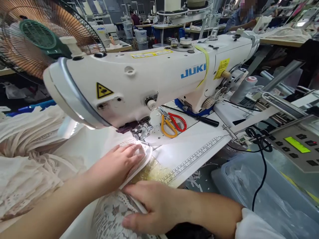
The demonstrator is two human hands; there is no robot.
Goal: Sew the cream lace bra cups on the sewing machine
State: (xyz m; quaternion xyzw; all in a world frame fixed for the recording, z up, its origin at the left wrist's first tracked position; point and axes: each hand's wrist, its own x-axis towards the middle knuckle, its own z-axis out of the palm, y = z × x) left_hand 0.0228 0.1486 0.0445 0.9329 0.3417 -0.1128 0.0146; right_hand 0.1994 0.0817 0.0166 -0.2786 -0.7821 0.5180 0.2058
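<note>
At lower centre, the left hand (117,169) and right hand (152,209) press flat, fingers open, on cream lace (111,215) lying just before the presser foot (140,134), seemingly mid-seam, which calls for steady, even guiding.

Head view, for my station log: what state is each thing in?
left hand, flat, palm down on the lace fabric
right hand, palm down on the fabric's edge
scissors, closed, lying on the machine bed
display, lit green
fan, spinning or still: cannot tell
</note>
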